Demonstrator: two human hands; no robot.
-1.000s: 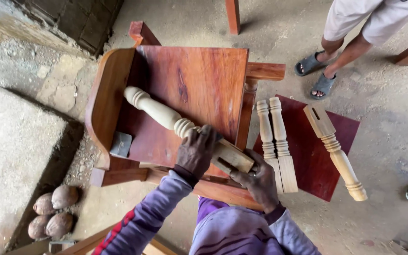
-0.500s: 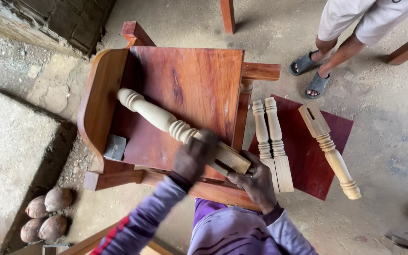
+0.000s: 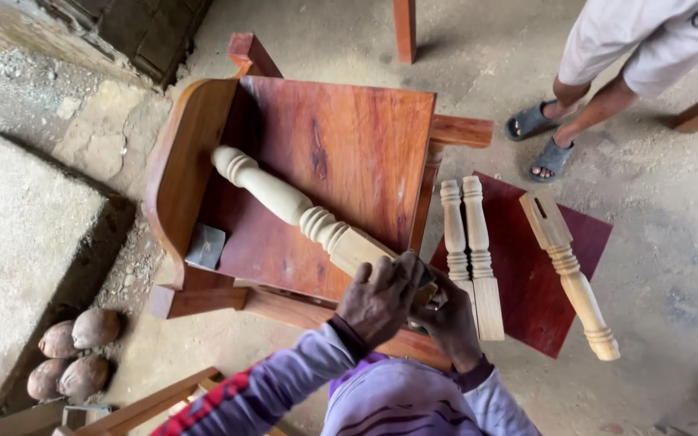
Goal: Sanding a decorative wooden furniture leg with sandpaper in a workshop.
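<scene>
Left hand [image 3: 380, 297] lies over the square end of a pale turned leg [image 3: 300, 211], fingers curled down on it, a closed hold. Right hand [image 3: 449, 316] sits just beside, under and behind that same end; whether it clasps the leg cannot be told, the left hand covers it.

The leg runs diagonally up-left across the reddish seat board [image 3: 349, 153] of an upturned wooden chair [image 3: 183, 173], its rounded tip near the curved side panel. A small grey block [image 3: 204, 246] rests on the board near the panel.

Right of the chair: dark red board [image 3: 527, 274] on the floor, two turned legs [image 3: 468, 242] side by side touching, a third leg [image 3: 569, 270] apart, angled.

Another person's sandalled feet [image 3: 541, 137] stand beyond. Four brown coconuts [image 3: 70, 351] lie at lower left beside a concrete slab [image 3: 18, 242].
</scene>
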